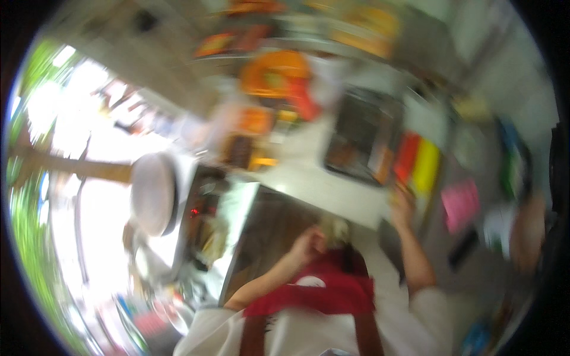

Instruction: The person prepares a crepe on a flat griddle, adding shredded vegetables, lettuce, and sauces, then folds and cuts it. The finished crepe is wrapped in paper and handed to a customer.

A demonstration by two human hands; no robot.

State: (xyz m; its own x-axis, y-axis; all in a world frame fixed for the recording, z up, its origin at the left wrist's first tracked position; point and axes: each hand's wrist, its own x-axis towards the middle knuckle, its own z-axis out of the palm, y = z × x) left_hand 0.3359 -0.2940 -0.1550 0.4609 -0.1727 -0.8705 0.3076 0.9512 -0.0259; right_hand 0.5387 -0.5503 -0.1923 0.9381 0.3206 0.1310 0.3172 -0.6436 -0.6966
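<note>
The picture is strongly blurred. My left hand (311,242) is bent in front of the red apron (329,285), close to a pale, blurred item (336,229); whether it holds anything cannot be told. My right hand (403,207) reaches forward to the counter's right side, at the near end of a red strip-shaped thing (407,155) and a yellow one (425,167). Its fingers look bent, but their grip is unclear. Left of these lies a dark rectangular tray (360,133) with brownish contents on the pale countertop (303,178).
Orange containers (276,73) and a red item (303,100) stand at the counter's far side. A round pale stool or lid (153,193) is at left, beside a glass-topped case (205,213). A pink cloth or paper (461,204) lies at right.
</note>
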